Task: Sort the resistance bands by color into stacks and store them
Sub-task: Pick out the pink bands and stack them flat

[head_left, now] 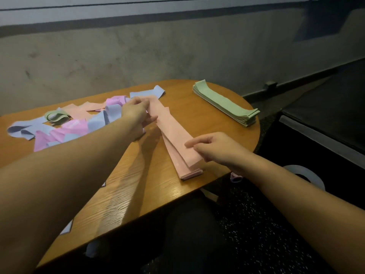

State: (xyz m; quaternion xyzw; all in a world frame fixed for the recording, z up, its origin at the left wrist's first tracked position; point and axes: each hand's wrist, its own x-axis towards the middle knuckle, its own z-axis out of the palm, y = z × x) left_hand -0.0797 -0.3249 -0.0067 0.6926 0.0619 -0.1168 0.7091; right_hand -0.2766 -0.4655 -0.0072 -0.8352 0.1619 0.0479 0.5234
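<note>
Two hands lay a peach band (173,133) onto the peach stack (189,171): left hand (136,115) pinches its far end, right hand (213,149) its near end; next, square edges and release.

Likely a gym or studio corner, not a home: bare concrete wall (118,56), dark speckled rubber-like floor (256,224), small round wooden table (138,184), black baseboard (296,84).
</note>
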